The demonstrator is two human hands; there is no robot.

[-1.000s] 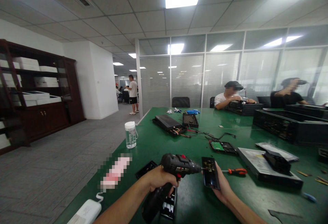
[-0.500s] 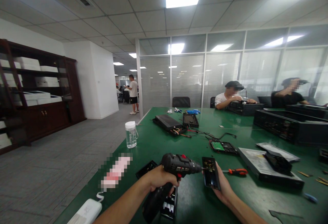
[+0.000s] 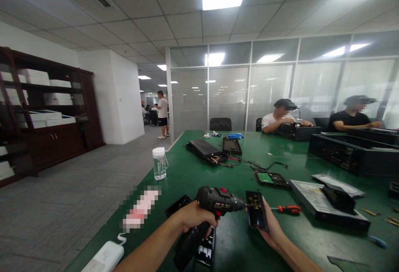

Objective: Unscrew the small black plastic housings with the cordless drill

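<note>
My left hand is wrapped round the grip of a black cordless drill with red switches. Its thin bit points right and meets, or nearly meets, a flat black phone-sized device. That device is held up and tilted in my right hand, fingers behind it and mostly hidden; brassy parts show in its upper half. Below the drill lies a black part with bright cutouts, partly covered. Another black frame sits behind my left wrist.
An orange-black screwdriver lies right of my right hand. Beyond are a circuit board in a tray, a metal drive, a black case with cables, and a bottle at the left edge. Two people sit across the table.
My hands, the drill and the device have hardly moved. The seated person at far right has lowered a hand from the face toward the table.
</note>
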